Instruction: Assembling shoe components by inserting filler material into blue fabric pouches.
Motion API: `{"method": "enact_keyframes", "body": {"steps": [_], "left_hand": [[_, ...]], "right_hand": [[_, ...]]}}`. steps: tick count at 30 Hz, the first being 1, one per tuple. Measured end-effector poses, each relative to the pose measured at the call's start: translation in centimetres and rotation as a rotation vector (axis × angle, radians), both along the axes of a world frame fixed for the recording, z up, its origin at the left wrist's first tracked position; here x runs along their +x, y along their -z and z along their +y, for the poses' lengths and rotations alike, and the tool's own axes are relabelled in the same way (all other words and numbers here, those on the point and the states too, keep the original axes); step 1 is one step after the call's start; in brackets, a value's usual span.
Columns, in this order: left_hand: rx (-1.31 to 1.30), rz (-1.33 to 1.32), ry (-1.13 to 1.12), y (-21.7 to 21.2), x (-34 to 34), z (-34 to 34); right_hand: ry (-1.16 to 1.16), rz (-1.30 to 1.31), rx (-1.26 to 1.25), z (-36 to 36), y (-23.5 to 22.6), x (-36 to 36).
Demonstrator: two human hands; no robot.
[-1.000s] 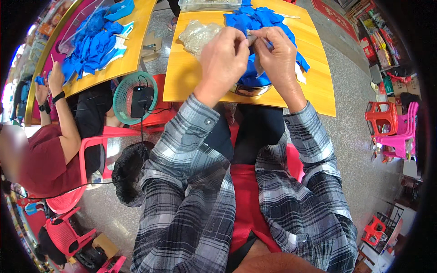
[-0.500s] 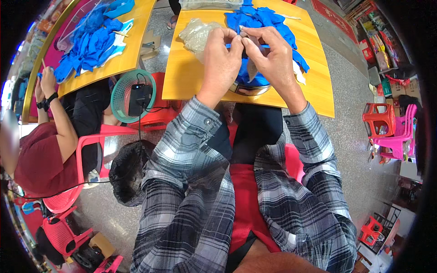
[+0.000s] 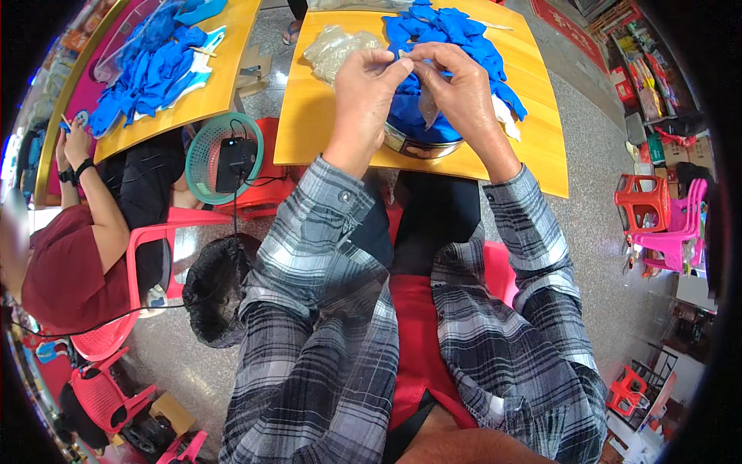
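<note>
Over the tin, my left hand and my right hand meet at their fingertips, thumbs and forefingers pinched together. Between them is a small pale piece, and a thin see-through strip like plastic film hangs below my right fingers. Exactly what each fingertip grips is too small to tell. Blue cloth-like pieces are heaped behind my hands, and some fill the round tin below. Left of my left hand lies a crumpled clear plastic bag.
A clear plastic box stands at the far edge of the yellow table. To the left are a green basket holding a black device with a cable, a black-lined bin, and a seated person at another table with blue pieces.
My left hand has shifted a little left, and the tin's rim shows more below my hands. My fingertips stay together. The seated person's hands have moved slightly.
</note>
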State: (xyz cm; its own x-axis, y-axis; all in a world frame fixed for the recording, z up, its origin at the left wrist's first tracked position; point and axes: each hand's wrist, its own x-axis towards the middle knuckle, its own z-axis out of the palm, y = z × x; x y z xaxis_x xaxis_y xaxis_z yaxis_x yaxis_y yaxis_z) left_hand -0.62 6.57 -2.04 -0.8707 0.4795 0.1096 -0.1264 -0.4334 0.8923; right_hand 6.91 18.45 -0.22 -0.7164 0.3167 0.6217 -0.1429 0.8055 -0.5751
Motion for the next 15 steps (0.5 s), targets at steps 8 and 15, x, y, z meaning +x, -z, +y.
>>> {"method": "enact_keyframes", "body": {"steps": [8, 15], "left_hand": [[0.133, -0.172, 0.128, 0.3, -0.1, -0.6], [-0.063, 0.636, -0.253, 1.4, -1.0, 0.3]], "right_hand": [[-0.07, -0.202, -0.315, 0.7, 0.1, 0.2], [-0.111, -0.226, -0.287, 0.5, -0.8, -0.2]]}}
